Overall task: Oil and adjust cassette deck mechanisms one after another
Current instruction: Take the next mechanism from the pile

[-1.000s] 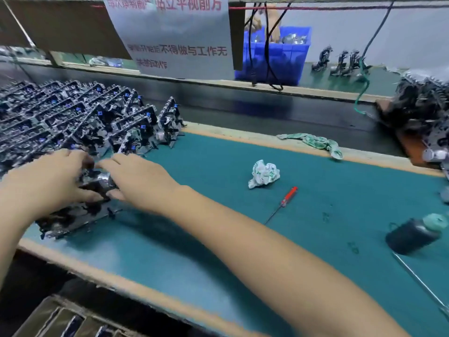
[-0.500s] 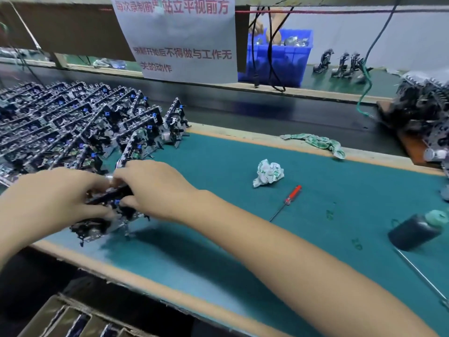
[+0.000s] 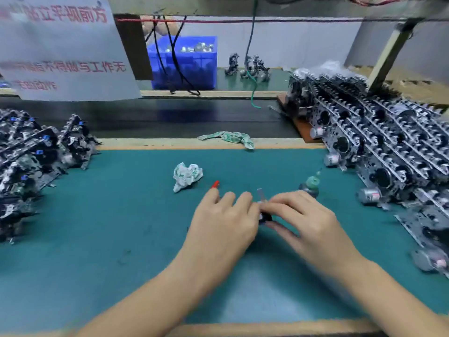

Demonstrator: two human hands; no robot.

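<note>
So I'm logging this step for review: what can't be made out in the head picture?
- Small dark part between both hands: fingers cover most of it.
- Red-handled screwdriver: left hand hides its shaft.
- Right hand: its grip is motion-blurred.
- White hanging sign: cut off by the left edge.

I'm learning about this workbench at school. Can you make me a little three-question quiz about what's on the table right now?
1. True or false: the oil bottle with the green cap sits just beyond the right hand.
2. Which lies on the green mat beside the red-handled screwdriver? A) a crumpled cloth B) a hammer C) a cup
3. Fill in: the blue bin at the back stands on the far side of the dark ____.

Key
1. True.
2. A.
3. Conveyor belt. Both hands, the left hand too, meet over a small dark part at mid-mat.
</note>
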